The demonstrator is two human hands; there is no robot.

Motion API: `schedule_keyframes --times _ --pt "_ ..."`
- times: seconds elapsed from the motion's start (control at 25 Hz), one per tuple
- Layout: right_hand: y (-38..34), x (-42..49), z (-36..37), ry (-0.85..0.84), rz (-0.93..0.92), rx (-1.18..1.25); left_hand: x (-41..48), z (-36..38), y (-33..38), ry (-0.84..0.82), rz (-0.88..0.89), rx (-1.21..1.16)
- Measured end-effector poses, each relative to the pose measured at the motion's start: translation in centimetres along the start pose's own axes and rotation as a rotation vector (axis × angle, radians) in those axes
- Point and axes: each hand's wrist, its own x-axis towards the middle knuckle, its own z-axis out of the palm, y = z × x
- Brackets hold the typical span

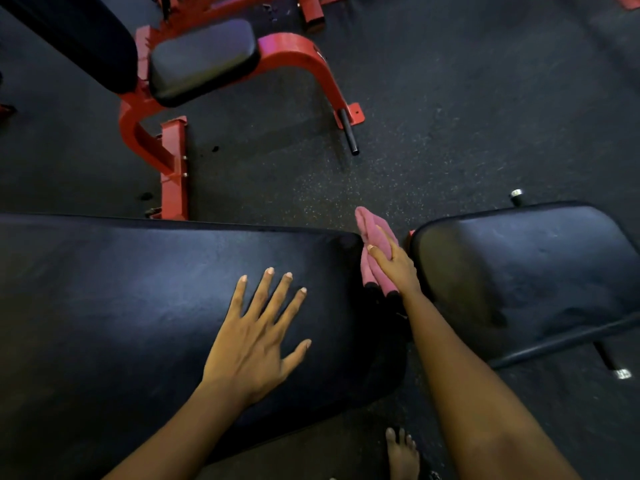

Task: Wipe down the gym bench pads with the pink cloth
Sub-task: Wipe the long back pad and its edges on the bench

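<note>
A long black bench pad (121, 299) fills the lower left. My left hand (256, 337) lies flat on it, fingers spread, holding nothing. A second black pad (540, 268) sits to the right, across a narrow gap. My right hand (394, 265) reaches into that gap and grips the folded pink cloth (372, 230), pressing it against the right end edge of the long pad. The cloth's lower folds hang down below the hand.
A red-framed bench (166, 143) with a small black seat pad (204, 60) stands behind on the dark speckled rubber floor (450, 116). A black peg (349, 133) juts from its foot. My bare foot (401, 452) is at the bottom edge.
</note>
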Motion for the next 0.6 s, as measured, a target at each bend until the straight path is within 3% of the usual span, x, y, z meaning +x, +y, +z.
schedule_keyframes --times 0.44,0.6 --pt "4.5 -8.8 -0.2 0.041 0.005 -0.077 0.0 -0.5 0.1 -0.003 -0.015 0.032" --pt "2.1 -12.9 1.1 0.259 -0.038 -0.15 0.1 -0.4 0.1 0.003 -0.004 0.041"
